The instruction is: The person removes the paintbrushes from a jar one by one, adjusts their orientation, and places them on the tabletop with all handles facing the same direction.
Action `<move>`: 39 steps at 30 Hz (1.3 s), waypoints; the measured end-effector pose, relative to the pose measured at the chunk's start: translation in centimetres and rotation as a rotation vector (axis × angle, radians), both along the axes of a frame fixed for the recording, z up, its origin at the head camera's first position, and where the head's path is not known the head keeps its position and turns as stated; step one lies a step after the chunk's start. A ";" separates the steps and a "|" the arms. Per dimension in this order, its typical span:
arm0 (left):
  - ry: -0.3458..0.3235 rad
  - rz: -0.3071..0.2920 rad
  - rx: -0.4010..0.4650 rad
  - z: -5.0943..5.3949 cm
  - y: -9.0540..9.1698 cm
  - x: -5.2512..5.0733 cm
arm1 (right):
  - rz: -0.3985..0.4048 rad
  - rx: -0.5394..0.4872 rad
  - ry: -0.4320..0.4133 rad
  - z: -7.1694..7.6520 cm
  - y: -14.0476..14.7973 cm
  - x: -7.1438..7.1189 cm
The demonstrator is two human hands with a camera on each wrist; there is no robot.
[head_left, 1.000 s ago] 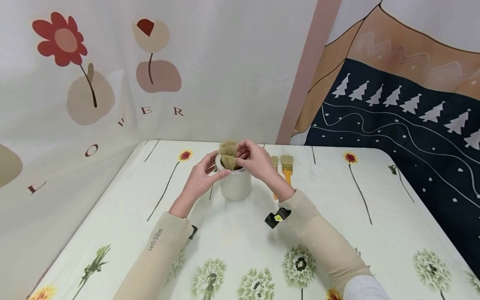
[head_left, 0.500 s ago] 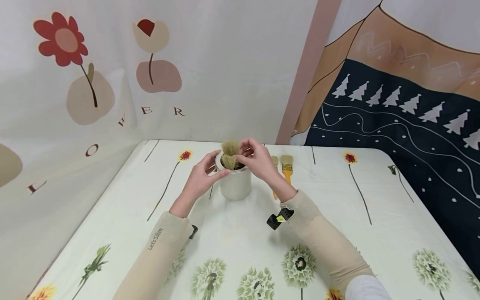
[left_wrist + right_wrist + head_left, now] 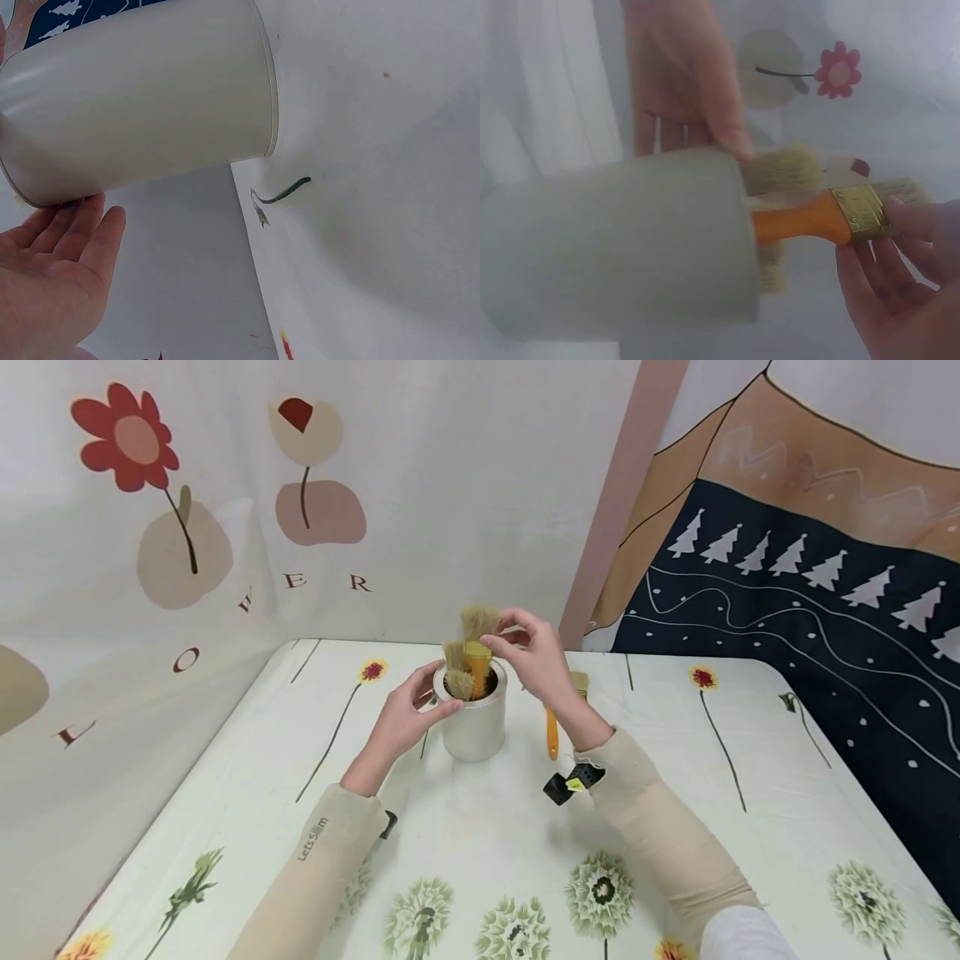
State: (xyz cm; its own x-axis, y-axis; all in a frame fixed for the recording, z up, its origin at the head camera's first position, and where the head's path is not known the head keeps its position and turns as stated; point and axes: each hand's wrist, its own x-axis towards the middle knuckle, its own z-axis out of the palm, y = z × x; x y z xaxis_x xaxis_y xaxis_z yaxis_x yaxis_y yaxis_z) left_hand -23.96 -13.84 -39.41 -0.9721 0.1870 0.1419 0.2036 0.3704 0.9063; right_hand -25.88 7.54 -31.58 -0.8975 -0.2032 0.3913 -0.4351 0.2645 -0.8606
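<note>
My left hand (image 3: 403, 720) holds the off-white cylindrical container (image 3: 472, 731) by its rim, thumb in front and fingers at the side. In the left wrist view those fingers (image 3: 71, 229) touch the container's wall. A paintbrush (image 3: 810, 221) with an orange handle, brass ferrule and pale bristles stands bristles up, its handle partly down inside the container. My right hand (image 3: 536, 652) pinches it near the ferrule and bristles. Beside it, the bristles of other brushes (image 3: 456, 670) poke out over the rim; their handles are hidden inside.
Right of the container, brushes lie on the flower-printed tabletop (image 3: 480, 827): an orange handle (image 3: 552, 733) and pale bristles (image 3: 580, 682) show, partly hidden by my right forearm. A printed cloth wall (image 3: 450, 527) stands behind the table.
My right hand has moved up and slightly right, and the pinched paintbrush has risen with it, baring its ferrule and part of its orange handle. My left hand stays on the container.
</note>
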 end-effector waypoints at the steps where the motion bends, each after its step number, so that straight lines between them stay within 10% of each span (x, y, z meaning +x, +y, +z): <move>1: -0.001 0.000 -0.002 0.0 0.0 0.0 | -0.004 -0.010 0.014 0.3 0.1 0.0; 15: 0.007 0.002 -0.011 0.3 -0.1 0.3 | -0.047 -0.251 0.093 3.6 3.0 -1.0; 39: 0.015 0.002 -0.003 0.2 0.0 0.1 | -0.278 -0.108 0.038 2.8 9.5 -1.8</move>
